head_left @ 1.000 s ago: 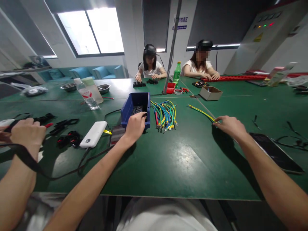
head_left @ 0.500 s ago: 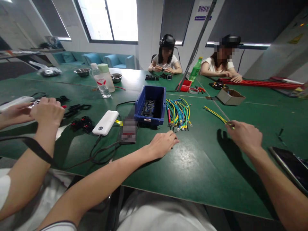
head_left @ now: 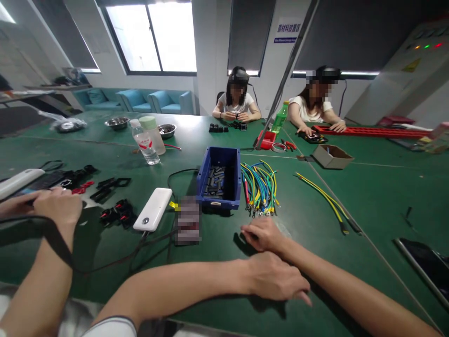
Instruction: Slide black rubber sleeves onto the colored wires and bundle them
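My right hand (head_left: 263,234) is just in front of a bundle of blue, yellow and green wires (head_left: 259,187) with metal ring terminals. Its fingers point left, loosely bent and a little apart, with nothing visible in them. Closer to me, my left hand (head_left: 275,276) reaches across to the right, beside my right forearm. Its fingers are partly stretched and apart, and I see nothing held; the palm is hidden. Two yellow-green wires (head_left: 321,199) with dark ends lie apart on the right. A blue bin (head_left: 235,201) of small dark tube-like pieces stands left of the bundle.
On the green table (head_left: 217,243) lie a white power bank (head_left: 153,209), a cable and a phone (head_left: 424,262). A water bottle (head_left: 145,145) and a cardboard box (head_left: 331,157) stand farther back. A co-worker's hands (head_left: 58,206) work at left; two people sit opposite.
My right hand has let go of the two yellow-green wires and moved left to the bundle. My left hand has moved back from the bundle and to the right, toward me. The view has tilted up.
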`<state>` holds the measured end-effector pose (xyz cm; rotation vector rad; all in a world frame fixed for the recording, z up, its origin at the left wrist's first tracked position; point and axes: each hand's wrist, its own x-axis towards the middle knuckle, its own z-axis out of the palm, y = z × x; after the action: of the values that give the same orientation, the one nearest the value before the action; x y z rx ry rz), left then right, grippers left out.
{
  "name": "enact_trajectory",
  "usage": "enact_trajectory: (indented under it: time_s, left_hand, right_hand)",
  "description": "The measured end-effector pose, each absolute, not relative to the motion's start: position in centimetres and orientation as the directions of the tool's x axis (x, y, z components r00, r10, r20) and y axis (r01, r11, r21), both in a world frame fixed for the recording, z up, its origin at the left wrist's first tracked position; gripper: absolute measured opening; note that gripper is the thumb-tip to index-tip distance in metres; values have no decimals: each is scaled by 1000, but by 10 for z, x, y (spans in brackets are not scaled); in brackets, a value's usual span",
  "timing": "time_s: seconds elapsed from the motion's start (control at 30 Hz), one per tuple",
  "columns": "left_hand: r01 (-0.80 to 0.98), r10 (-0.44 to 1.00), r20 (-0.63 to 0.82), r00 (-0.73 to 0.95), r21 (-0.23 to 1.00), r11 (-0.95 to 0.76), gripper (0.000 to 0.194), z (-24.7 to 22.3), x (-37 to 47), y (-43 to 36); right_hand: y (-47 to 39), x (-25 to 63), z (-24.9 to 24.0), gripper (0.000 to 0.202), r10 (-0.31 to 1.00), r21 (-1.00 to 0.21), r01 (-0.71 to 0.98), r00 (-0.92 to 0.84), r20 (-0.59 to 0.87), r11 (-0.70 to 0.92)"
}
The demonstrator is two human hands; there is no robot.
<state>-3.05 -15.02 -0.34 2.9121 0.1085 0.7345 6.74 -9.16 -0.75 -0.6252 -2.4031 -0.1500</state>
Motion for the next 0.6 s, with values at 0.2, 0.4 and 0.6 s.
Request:
enact_trajectory:
  time_s: [0.2,0.4,0.6]
  left_hand:
    - [59,146,438,887,207,-976,56,-17,-24,-159]
    - [54,138,425,895,203,-978,33,-8,-31,-156]
    - [20,112,482,869,192,-981,24,-16,-22,-156]
  right_hand:
    - [-97,49,-7,14,318,-81,325,-793,519,942]
    - [-94,59,-10,28,306,-82,310,-800,517,947]
    - [-89,53,-8,31,258,-114,233,-808,529,966]
